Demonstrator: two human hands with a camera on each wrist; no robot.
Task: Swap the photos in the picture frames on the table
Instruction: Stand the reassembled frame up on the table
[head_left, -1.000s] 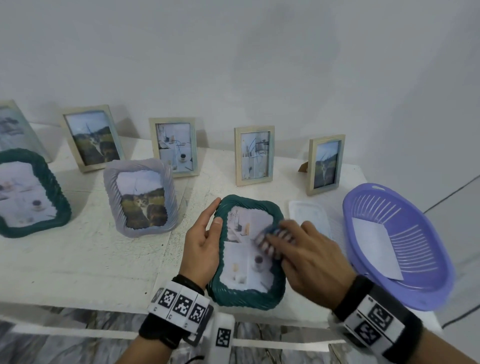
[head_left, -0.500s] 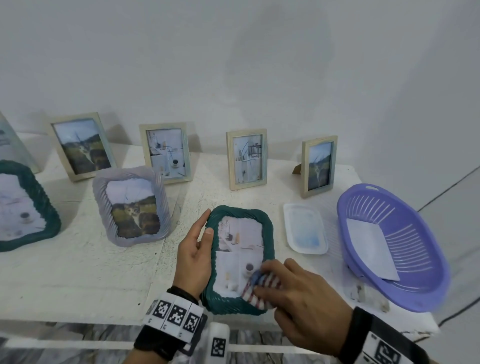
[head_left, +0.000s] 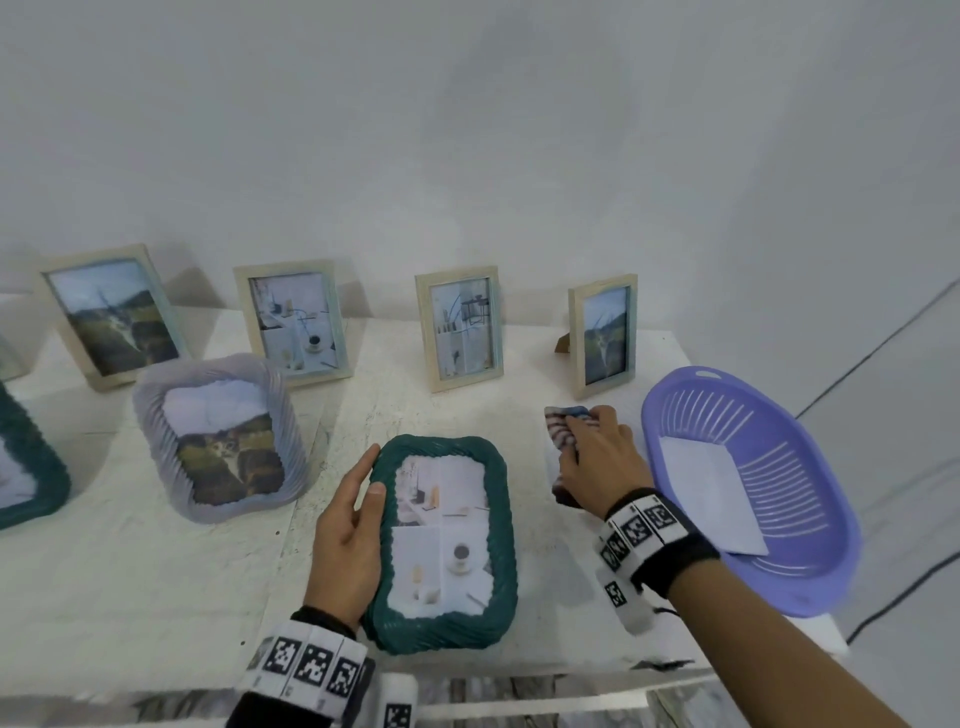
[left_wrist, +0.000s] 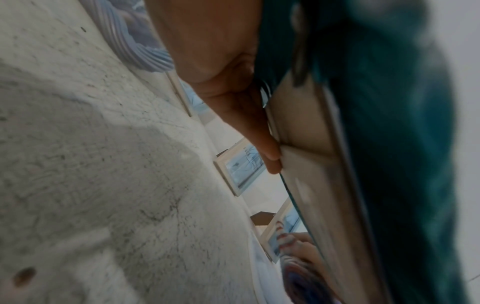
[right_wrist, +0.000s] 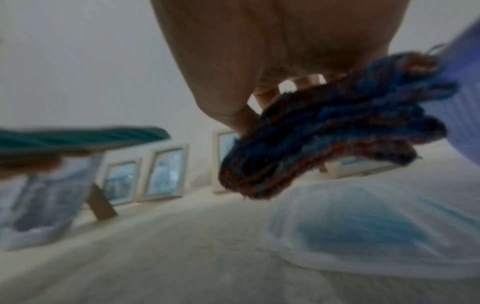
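A teal ribbed picture frame (head_left: 497, 535) with a pale coffee-cup photo is held tilted above the white table (head_left: 130, 571) near its front edge. My left hand (head_left: 349, 525) grips its left side, thumb on the front rim, fingers (left_wrist: 262, 142) behind against the backing board (left_wrist: 311, 164). My right hand (head_left: 597, 457) holds a folded red-and-blue striped cloth (head_left: 563, 431), also the cloth (right_wrist: 332, 131), just above a clear plastic tray (right_wrist: 363, 236) right of the frame. A lilac ribbed frame (head_left: 221, 436) with a cat photo stands to the left.
Several pale wooden frames (head_left: 460, 327) stand in a row along the wall. Another teal frame (head_left: 26, 467) is cut off at the left edge. A purple slotted basket (head_left: 779, 499) holding a white sheet sits at the table's right end.
My right hand has lifted the cloth off the teal frame's glass and carried it right and back, over the clear tray. The left hand keeps its grip on the frame.
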